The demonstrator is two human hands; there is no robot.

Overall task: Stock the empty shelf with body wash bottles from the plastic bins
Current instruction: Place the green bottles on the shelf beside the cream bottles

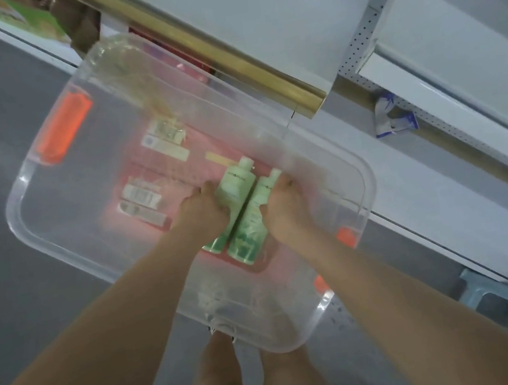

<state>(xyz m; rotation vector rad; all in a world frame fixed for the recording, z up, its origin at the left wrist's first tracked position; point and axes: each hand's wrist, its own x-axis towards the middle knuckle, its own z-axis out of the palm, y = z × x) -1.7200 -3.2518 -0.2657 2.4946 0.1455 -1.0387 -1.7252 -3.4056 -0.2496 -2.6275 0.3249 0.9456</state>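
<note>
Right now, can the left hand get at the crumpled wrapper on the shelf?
Probably not: the left hand is down in the bin gripping a green bottle, and the right arm lies before the wrapper.

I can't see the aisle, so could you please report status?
Left hand grips left green bottle, right hand grips right green bottle. Both down in clear bin. Bin top open.
</note>
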